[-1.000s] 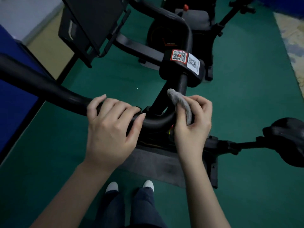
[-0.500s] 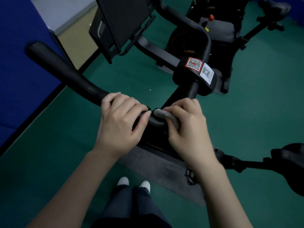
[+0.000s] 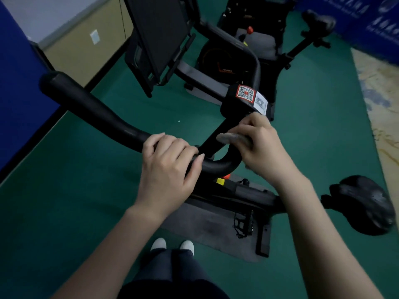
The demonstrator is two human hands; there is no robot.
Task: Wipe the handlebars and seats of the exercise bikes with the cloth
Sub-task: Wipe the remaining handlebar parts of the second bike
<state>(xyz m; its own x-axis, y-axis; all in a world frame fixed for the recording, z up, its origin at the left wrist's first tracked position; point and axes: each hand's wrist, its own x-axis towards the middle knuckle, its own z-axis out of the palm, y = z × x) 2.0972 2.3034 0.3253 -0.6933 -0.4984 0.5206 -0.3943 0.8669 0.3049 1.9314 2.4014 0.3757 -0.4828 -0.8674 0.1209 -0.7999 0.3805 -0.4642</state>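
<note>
Left hand (image 3: 168, 167) clenched around black padded curved handlebar (image 3: 97, 113), frame centre. Right hand (image 3: 261, 147) pinched crumpled grey cloth (image 3: 234, 138) beside black stem (image 3: 212, 141), hiding the bar's right bend. Black saddle (image 3: 364, 203) lower right; second bike (image 3: 226, 59) upper centre.

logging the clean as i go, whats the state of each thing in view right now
left hand: gripping the handlebar, fingers curled over it
right hand: pinching the cloth at the bar's right bend
cloth: bunched, grey, held in the right hand
handlebar: held by the left hand, left end free
near seat: untouched, apart from both hands
far seat: untouched, on the bike behind
console panel: dark
</note>
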